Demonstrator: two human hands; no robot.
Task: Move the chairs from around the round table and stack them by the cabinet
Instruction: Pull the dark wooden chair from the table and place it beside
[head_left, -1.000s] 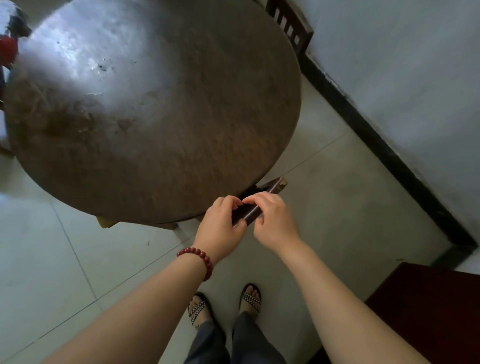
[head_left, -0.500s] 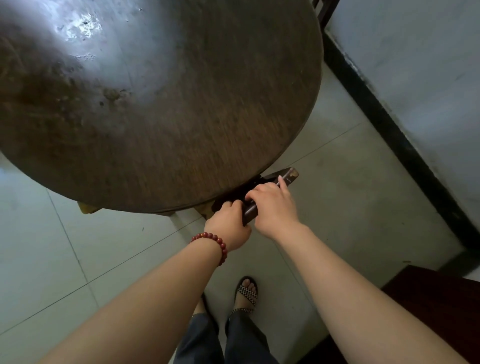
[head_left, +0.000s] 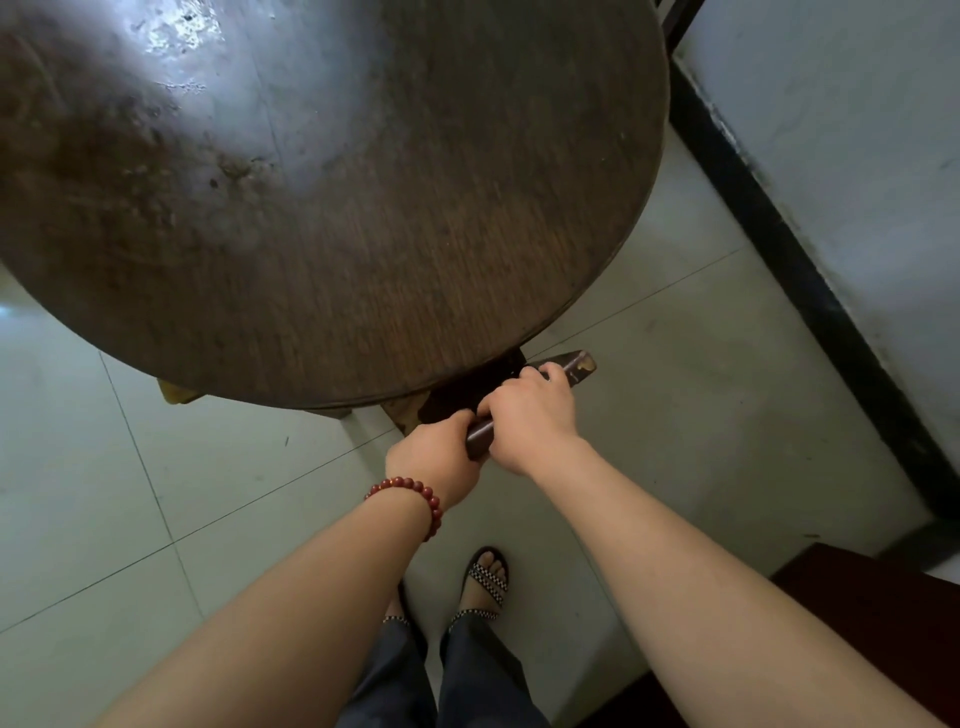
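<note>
1. Head view looks down on a big round table (head_left: 322, 197), dark brown and shiny.
2. A chair (head_left: 569, 365) is pushed under the table's near edge. Only its dark top rail sticks out, with a worn, pale end.
3. Left hand (head_left: 434, 460) is wrapped around the near end of the rail. A red bead bracelet (head_left: 415, 493) sits on that wrist.
4. Right hand (head_left: 530, 413) grips the rail just beside the left hand.
5. No boxes or bowls show up.
</note>
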